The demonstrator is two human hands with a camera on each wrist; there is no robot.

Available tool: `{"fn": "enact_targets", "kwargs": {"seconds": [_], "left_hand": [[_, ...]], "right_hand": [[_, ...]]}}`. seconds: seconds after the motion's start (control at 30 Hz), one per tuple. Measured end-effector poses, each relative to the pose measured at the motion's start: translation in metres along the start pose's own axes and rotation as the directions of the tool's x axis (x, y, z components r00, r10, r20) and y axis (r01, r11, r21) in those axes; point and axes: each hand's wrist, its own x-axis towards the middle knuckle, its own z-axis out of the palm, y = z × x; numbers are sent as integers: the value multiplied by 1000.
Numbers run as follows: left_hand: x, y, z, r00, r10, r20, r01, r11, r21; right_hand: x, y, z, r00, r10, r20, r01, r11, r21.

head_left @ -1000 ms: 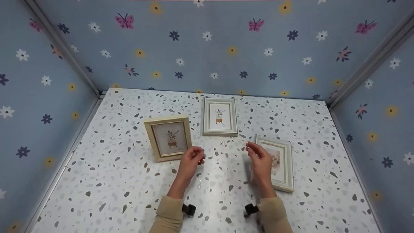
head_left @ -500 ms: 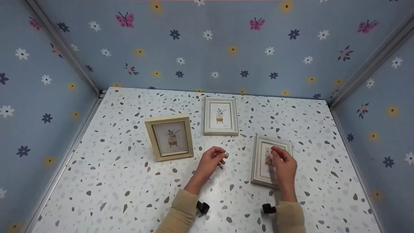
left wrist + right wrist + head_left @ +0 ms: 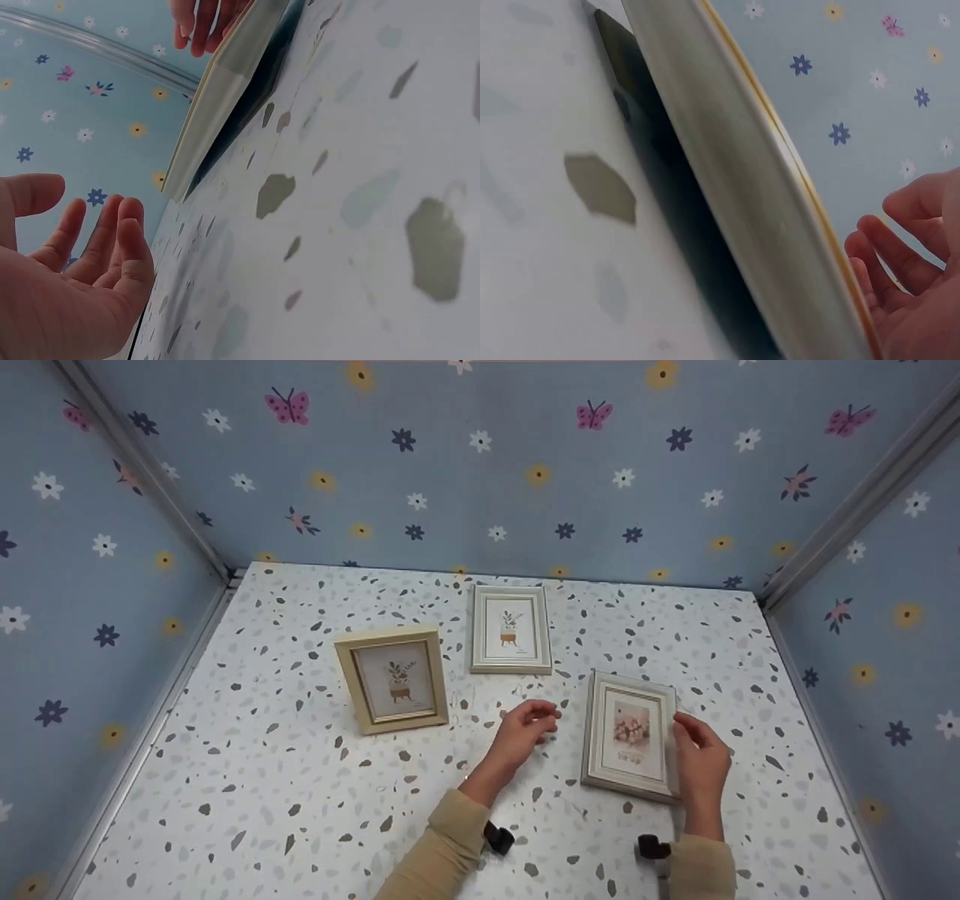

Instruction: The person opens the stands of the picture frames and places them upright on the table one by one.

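Observation:
A cream photo frame with a pinkish flower picture (image 3: 631, 735) lies face up on the right of the table, its edge (image 3: 735, 157) slightly raised off the surface in the right wrist view. Along its right side is my right hand (image 3: 703, 757), thumb and fingers loosely bent; whether the fingertips touch the rim I cannot tell. To the frame's left, my left hand (image 3: 525, 727) hovers above the table with relaxed fingers and nothing in them. The left wrist view has this hand (image 3: 82, 285) apart from the frame.
At the left a gold photo frame (image 3: 396, 679) with a potted-plant picture stands tilted upright. Another cream frame (image 3: 511, 630) lies face up at the back middle. Speckled white tabletop (image 3: 247, 780) spreads around, bounded by blue flowered walls (image 3: 480, 472) at the back and sides.
Both hands have moved right. The right hand passed over the flower-picture frame to its right side, uncovering the picture; the left hand left the gold frame's side. The frames stayed put.

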Motion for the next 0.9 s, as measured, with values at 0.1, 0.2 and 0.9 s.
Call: {"fn": "enact_targets", "kwargs": {"seconds": [0.1,0.2,0.9], "left_hand": [[2,0,4,1000,-22,2,22,1000,-23],[4,-2,8,999,-42,3,42,999,-34],[14,-5,41,982,-182,46,186,979,-83]], "right_hand": [[2,4,-8,999,48,-18,-48,999,18],[2,8,-14,995,92,-32,-91,995,40],[2,14,-14,985,137,101,-130,989,-65]]}}
